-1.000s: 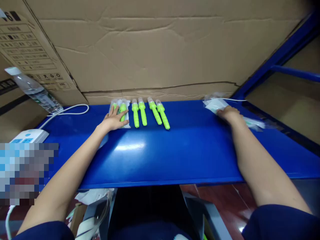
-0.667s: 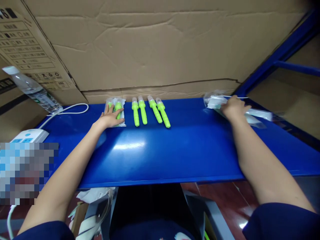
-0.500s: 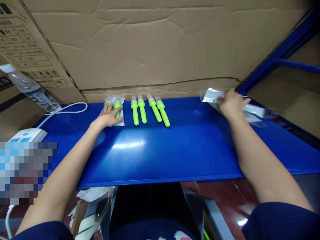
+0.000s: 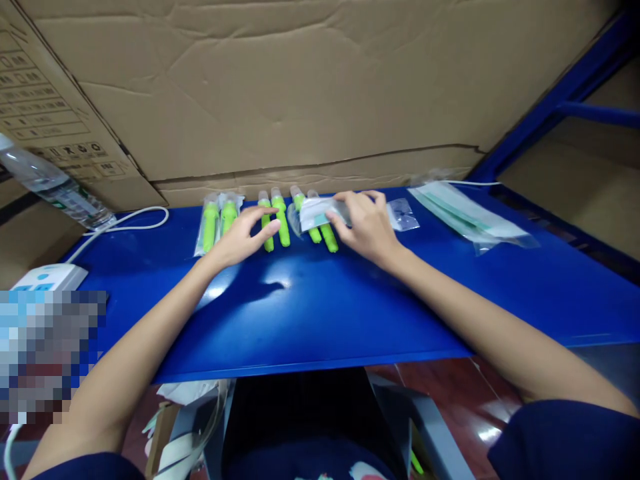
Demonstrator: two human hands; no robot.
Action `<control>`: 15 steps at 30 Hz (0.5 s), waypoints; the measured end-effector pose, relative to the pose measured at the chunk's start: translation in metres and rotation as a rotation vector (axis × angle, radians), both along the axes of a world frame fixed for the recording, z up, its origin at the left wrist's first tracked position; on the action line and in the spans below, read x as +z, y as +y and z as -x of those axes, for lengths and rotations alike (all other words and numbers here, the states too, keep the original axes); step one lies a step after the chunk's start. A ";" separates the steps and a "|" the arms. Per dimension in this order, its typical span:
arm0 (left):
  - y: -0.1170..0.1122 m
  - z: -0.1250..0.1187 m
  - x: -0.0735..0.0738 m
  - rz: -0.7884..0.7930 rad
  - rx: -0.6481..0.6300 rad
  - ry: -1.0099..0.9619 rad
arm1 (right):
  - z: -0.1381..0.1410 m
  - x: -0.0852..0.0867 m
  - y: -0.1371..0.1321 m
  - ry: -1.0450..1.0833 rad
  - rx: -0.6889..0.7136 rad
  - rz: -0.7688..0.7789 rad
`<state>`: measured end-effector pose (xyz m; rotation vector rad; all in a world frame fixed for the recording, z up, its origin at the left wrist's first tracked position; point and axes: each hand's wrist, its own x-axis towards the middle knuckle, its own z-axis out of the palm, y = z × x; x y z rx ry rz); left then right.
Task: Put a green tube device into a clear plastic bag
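Our right hand [image 4: 367, 230] has come in from the bag stack at the far right to the middle of the blue worktop [image 4: 320, 313], and our left hand [image 4: 243, 240] has slid right, off the bagged pair. We now hold a clear plastic bag [image 4: 320, 212] in the right hand, fingers closed over it, just above the right-hand green sticks [image 4: 320, 230]. Our left hand lies open and flat, its fingertips touching the next pair of green sticks [image 4: 275, 223]. Left of it the bagged pair [image 4: 217, 223] rests alone. Farther right lies the stack of bags [image 4: 465, 213]. Behind all stands the cardboard wall [image 4: 300, 87].
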<state>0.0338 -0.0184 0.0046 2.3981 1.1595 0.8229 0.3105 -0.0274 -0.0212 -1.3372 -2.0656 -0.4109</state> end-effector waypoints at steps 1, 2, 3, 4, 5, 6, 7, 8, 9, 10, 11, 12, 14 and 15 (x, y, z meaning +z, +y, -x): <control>-0.005 -0.006 0.000 0.087 -0.038 -0.071 | 0.007 -0.002 -0.004 -0.025 0.048 -0.012; -0.009 -0.011 0.000 0.142 -0.056 -0.128 | 0.012 -0.002 -0.008 -0.044 0.089 -0.020; -0.012 -0.014 0.000 0.178 -0.049 -0.184 | 0.015 -0.003 -0.010 -0.057 0.125 -0.024; -0.013 -0.016 -0.001 0.224 -0.052 -0.236 | 0.017 -0.003 -0.012 -0.068 0.151 -0.024; -0.012 -0.016 -0.001 0.283 -0.068 -0.279 | 0.017 -0.003 -0.013 -0.077 0.170 -0.026; -0.011 -0.015 -0.002 0.353 -0.086 -0.315 | 0.017 -0.003 -0.013 -0.084 0.179 -0.031; -0.009 -0.013 -0.002 0.422 -0.106 -0.346 | 0.016 -0.002 -0.013 -0.091 0.180 -0.040; -0.007 -0.011 -0.002 0.482 -0.123 -0.376 | 0.015 -0.002 -0.013 -0.096 0.171 -0.052; -0.005 -0.009 -0.001 0.530 -0.129 -0.403 | 0.014 -0.002 -0.012 -0.097 0.156 -0.065; -0.003 -0.007 -0.001 0.566 -0.126 -0.431 | 0.013 -0.001 -0.012 -0.092 0.135 -0.079; -0.001 -0.005 -0.001 0.590 -0.113 -0.465 | 0.012 -0.001 -0.011 -0.079 0.111 -0.091; 0.000 -0.004 -0.001 0.606 -0.092 -0.504 | 0.011 -0.001 -0.011 -0.057 0.088 -0.105; 0.004 -0.002 -0.002 0.608 -0.039 -0.610 | 0.008 -0.001 -0.010 0.012 0.047 -0.134; 0.005 -0.002 -0.003 0.599 -0.015 -0.669 | 0.007 -0.001 -0.009 0.052 0.035 -0.145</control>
